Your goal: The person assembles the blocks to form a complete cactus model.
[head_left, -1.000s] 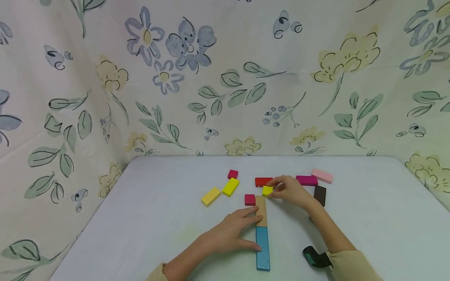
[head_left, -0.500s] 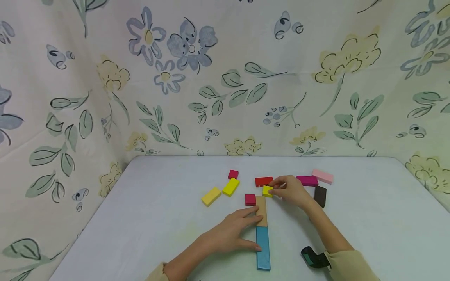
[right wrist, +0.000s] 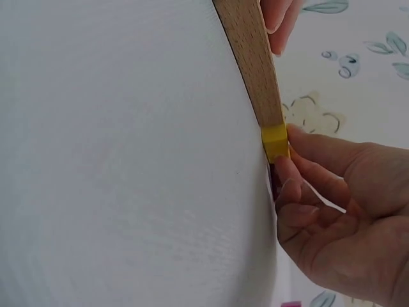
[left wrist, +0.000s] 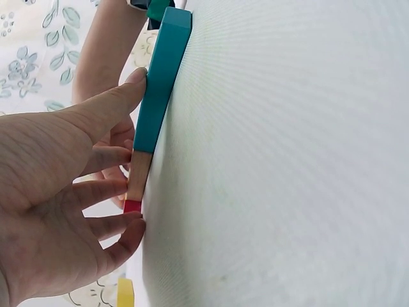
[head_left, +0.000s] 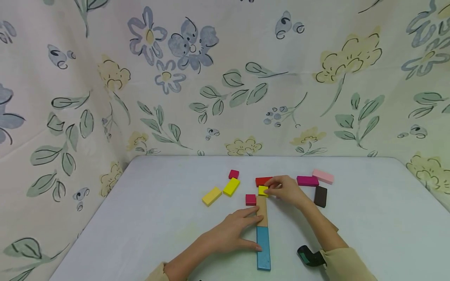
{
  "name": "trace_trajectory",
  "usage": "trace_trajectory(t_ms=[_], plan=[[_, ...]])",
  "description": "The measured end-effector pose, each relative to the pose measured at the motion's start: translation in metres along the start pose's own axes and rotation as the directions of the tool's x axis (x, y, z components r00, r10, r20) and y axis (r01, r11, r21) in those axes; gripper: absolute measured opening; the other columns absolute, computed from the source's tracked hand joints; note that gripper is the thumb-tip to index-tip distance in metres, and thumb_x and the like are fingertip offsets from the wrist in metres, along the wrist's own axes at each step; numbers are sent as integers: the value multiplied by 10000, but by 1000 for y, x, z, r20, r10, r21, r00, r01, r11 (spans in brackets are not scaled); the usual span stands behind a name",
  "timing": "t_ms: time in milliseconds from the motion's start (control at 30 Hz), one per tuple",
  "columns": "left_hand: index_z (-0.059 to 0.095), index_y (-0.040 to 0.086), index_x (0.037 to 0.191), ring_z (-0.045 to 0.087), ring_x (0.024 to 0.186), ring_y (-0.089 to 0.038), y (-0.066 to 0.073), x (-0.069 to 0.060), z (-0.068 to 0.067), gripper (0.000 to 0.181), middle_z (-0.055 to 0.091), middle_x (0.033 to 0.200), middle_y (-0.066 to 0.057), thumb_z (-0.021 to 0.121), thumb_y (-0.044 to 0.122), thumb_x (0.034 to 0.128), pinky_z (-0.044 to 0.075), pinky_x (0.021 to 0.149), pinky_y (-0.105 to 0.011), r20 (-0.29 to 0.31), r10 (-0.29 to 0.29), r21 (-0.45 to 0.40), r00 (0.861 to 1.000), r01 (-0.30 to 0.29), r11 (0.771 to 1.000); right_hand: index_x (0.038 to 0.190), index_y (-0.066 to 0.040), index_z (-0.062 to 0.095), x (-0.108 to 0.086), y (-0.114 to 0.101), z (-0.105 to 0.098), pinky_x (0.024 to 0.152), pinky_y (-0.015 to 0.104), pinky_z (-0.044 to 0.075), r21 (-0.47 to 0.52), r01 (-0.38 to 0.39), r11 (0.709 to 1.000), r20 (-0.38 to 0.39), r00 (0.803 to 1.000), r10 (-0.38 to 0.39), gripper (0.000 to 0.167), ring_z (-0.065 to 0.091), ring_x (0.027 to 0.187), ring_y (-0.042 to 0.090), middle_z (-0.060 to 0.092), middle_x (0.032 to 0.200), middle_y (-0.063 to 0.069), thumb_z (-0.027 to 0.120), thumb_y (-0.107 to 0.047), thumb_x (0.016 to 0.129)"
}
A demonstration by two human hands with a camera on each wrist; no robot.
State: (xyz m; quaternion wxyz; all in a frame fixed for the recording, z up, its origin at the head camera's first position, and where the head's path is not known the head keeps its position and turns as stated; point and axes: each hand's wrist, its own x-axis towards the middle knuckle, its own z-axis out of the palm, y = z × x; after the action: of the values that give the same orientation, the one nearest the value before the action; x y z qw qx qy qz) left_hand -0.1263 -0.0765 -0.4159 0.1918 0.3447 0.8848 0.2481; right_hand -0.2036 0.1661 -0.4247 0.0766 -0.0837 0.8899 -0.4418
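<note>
My right hand point(head_left: 286, 191) pinches a small yellow block point(head_left: 262, 191) at the far end of a natural wood block point(head_left: 261, 210). In the right wrist view the yellow block point(right wrist: 275, 141) meets the wood block's end point(right wrist: 252, 61), between thumb and fingers of the hand point(right wrist: 358, 217). A blue block point(head_left: 263, 248) continues the line nearer me. My left hand point(head_left: 228, 234) lies spread, fingertips on the wood block and thumb on the blue one. A red square block point(head_left: 250, 200) stands left of the wood block's far end. In the left wrist view the thumb of the hand point(left wrist: 64, 185) touches the blue block point(left wrist: 160, 83).
Behind the yellow block lies a red block point(head_left: 263, 181). Left are a small red block point(head_left: 233, 174), a yellow one point(head_left: 231, 187) and a pale yellow one point(head_left: 212, 196). Right are magenta point(head_left: 307, 180), pink point(head_left: 323, 176) and dark brown blocks point(head_left: 320, 196).
My right hand has moved slightly left with the small yellow block, which now sits at the wood block's far end. The left hand has stayed in place.
</note>
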Motion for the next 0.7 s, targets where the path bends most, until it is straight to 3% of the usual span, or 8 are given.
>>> trace_trajectory(t_ms=[700], plan=[[484,211,1602,335,1563,-208,2,-1,1,798,328,1718,18,813,461,919,375,1235,-521,-6,-1,15,1000,2,1000,1140,9,747,3,-3,2,660,259,519,33,6,999,31,999,-7,233,548,811,205,627,892,58,776,-123,950]])
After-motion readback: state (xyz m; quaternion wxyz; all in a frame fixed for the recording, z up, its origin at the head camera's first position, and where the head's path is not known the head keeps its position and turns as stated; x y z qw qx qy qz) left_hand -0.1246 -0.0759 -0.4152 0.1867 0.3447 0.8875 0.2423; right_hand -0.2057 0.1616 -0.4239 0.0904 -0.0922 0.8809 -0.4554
